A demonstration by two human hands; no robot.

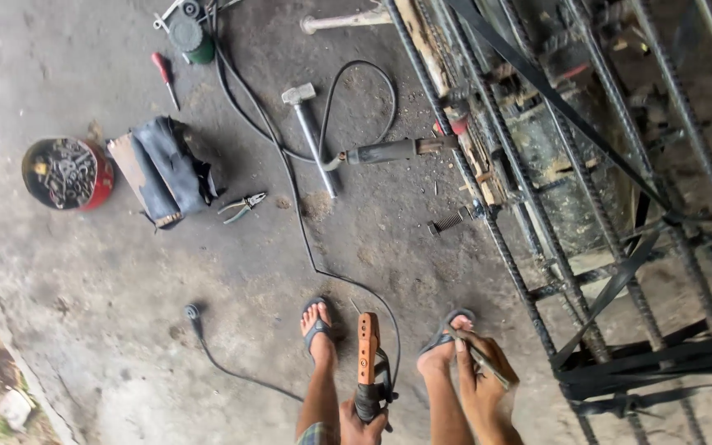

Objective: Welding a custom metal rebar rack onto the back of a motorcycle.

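Bottom centre: left hand (363, 422) gripped orange electrode holder (367, 356); right hand (481, 379) closed on thin welding rod (480, 358), beside rebar cage (587, 189)

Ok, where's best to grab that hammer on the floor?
Probably by the free lower end of the hammer handle, coming from above. It lies flat, head toward the top of the picture; a black cable runs close beside the handle, so the end looks clearer.

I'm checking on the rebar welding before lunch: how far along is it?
Done: the rebar cage already stands assembled. In hand: the left hand holds the electrode holder and the right hand a thin rod, both away from the cage. Finished joints can't be told.
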